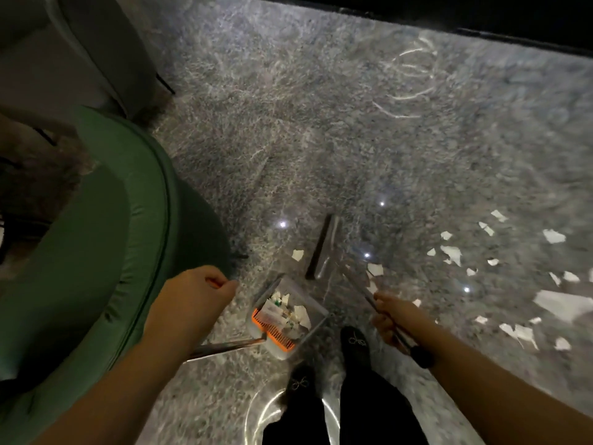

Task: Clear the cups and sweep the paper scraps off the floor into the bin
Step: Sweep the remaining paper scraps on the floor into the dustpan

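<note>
Both hands busy | left hand (192,297) grips dustpan (285,319) | right hand (390,316) grips broom (324,248)

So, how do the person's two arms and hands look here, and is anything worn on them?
Both forearms are bare up to the frame's edge: no sleeves, watch or bracelet show. The left hand and the right hand wear no gloves, and no rings show on the fingers, though the picture is dim and blurred. Lower down, black trousers and dark shoes with small bows are worn.

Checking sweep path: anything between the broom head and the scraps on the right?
Nothing visible. Bare floor lies between the broom head and the paper scraps; the dustpan sits nearer, off that line.
</note>
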`<state>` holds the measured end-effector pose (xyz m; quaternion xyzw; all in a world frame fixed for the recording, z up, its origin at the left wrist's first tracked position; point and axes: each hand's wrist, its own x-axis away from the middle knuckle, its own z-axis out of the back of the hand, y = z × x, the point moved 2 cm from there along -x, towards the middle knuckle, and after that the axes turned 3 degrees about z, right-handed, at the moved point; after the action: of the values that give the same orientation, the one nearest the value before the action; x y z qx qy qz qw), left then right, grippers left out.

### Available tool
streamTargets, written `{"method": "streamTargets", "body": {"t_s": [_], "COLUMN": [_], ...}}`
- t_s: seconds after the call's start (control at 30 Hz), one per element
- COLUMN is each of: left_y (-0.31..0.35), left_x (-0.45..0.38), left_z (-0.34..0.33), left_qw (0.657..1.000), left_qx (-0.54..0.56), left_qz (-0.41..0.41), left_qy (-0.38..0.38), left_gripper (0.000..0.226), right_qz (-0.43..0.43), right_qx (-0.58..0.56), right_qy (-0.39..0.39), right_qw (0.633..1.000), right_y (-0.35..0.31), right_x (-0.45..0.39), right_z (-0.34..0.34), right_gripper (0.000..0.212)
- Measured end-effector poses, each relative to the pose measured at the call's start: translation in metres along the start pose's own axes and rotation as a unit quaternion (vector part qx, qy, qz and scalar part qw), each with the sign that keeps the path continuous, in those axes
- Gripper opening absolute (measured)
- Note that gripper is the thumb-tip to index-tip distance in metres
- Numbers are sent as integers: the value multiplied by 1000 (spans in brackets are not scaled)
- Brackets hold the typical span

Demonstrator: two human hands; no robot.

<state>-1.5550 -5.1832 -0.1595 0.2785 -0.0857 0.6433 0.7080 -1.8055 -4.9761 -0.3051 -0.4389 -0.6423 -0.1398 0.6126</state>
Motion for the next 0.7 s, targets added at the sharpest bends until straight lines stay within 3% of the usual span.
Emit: {"method": "streamTargets", "body": {"t_s": [0.27,0.4,0.7], "left_y": [3,0,6], "left_x": [19,26,33], "left_z": [-13,-14,-18], "left_qw": [998,999,999], "left_qx": [39,31,8], "left_qz": [-35,-40,-40], "left_qy": [-18,-9,-12], "left_gripper": [21,23,25], "right_qz": [8,21,37], "right_qx": [-118,-162,-135], "right_qy": [101,91,11], "right_qw": [988,982,990], "right_y": [64,69,43], "right_x": [54,68,51], "right_z": [41,40,-10], "right_gripper": [28,32,25]}}
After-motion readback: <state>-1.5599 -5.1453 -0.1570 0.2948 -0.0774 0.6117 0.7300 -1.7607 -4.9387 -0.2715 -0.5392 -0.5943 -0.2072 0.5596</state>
